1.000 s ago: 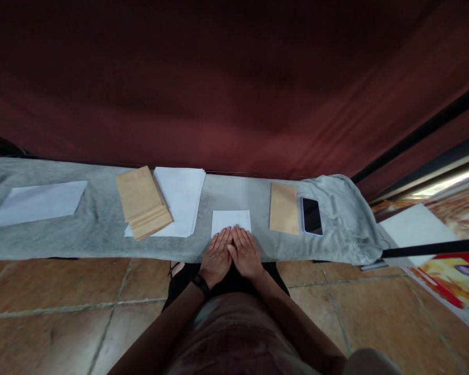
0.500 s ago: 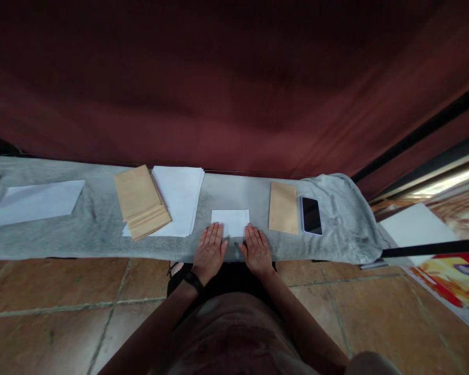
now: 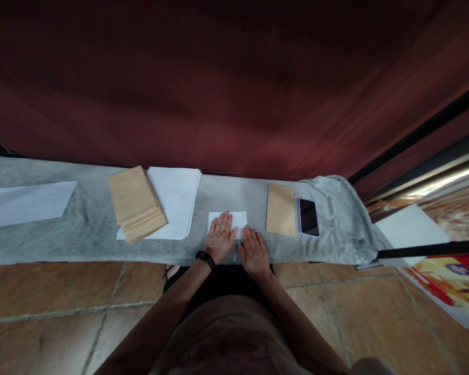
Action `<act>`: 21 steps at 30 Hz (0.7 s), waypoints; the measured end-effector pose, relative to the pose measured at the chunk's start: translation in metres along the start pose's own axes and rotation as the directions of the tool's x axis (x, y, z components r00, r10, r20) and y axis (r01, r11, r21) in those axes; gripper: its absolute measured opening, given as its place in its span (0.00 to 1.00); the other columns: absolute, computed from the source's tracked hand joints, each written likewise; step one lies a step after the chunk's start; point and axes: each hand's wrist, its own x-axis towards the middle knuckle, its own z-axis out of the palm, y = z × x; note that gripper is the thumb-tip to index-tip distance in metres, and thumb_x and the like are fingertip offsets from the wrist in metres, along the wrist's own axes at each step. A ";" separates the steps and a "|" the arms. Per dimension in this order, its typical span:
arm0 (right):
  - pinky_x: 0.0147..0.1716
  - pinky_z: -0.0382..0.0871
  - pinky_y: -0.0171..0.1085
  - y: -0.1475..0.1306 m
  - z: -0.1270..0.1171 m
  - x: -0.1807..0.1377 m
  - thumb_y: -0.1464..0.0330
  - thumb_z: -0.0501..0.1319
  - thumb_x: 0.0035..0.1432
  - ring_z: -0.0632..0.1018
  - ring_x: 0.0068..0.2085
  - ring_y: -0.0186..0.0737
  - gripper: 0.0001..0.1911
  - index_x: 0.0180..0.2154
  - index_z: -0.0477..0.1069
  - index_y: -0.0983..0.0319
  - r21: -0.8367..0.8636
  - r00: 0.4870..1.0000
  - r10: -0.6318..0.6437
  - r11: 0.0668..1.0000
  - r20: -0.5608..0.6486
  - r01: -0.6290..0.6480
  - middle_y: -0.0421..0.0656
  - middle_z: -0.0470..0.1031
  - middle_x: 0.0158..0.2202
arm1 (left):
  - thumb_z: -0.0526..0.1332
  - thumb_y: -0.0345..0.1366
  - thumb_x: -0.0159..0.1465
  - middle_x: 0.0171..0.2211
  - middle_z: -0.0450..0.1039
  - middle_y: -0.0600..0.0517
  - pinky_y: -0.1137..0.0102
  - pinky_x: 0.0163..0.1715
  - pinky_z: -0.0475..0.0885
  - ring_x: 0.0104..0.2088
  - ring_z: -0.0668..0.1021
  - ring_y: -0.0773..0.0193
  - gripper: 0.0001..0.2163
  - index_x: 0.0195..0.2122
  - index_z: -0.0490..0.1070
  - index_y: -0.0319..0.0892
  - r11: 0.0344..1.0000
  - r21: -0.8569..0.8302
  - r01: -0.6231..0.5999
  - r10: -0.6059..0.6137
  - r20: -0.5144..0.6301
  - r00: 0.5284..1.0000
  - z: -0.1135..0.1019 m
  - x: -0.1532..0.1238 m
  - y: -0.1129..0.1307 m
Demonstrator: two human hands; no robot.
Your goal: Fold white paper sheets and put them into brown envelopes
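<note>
A small white sheet of paper (image 3: 240, 219), seemingly folded, lies on the grey cloth (image 3: 234, 195) straight ahead of me. My left hand (image 3: 220, 238) rests flat across its left part, fingers stretched out and covering much of it. At the sheet's lower right corner lies my right hand (image 3: 255, 254), also flat, with its fingertips on or against the edge. Neither hand grasps anything. A brown envelope (image 3: 281, 209) sits to the right of the sheet, beside a phone (image 3: 309, 217) with a dark screen.
On the left, a stack of brown envelopes (image 3: 135, 198) overlaps a pile of white paper (image 3: 175, 200). Another white sheet (image 3: 31, 202) lies farther left. A dark red curtain (image 3: 234, 125) hangs behind the cloth-covered surface. A black bar (image 3: 430, 248) runs at the right end.
My left hand has moved up and to the right, from the sheet's left edge onto its face. My right hand stays near the right corner. The whole view has shifted slightly.
</note>
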 end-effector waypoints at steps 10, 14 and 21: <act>0.69 0.56 0.51 -0.011 0.004 0.046 0.65 0.46 0.74 0.63 0.69 0.46 0.26 0.68 0.59 0.68 0.124 0.997 0.023 0.992 0.075 -0.032 0.52 0.63 0.68 | 0.44 0.38 0.73 0.72 0.51 0.40 0.50 0.70 0.51 0.73 0.53 0.51 0.27 0.71 0.53 0.34 0.998 0.034 0.053 -0.053 -0.007 0.999 -0.004 -0.009 -0.014; 0.69 0.54 0.49 -0.021 0.015 0.069 0.64 0.46 0.75 0.63 0.70 0.44 0.26 0.67 0.61 0.67 0.122 0.996 -0.026 0.992 0.081 0.016 0.51 0.63 0.68 | 0.44 0.35 0.72 0.72 0.51 0.41 0.51 0.70 0.51 0.73 0.53 0.52 0.27 0.72 0.52 0.35 0.999 0.041 0.034 -0.035 0.020 0.999 -0.005 -0.009 -0.016; 0.68 0.55 0.53 -0.013 0.025 0.068 0.64 0.50 0.73 0.61 0.71 0.48 0.27 0.69 0.57 0.67 0.065 0.999 0.008 0.998 0.038 -0.011 0.54 0.60 0.69 | 0.43 0.37 0.73 0.72 0.53 0.40 0.52 0.70 0.52 0.72 0.55 0.53 0.27 0.71 0.53 0.33 0.998 0.009 0.058 -0.058 -0.044 0.997 -0.001 -0.011 -0.018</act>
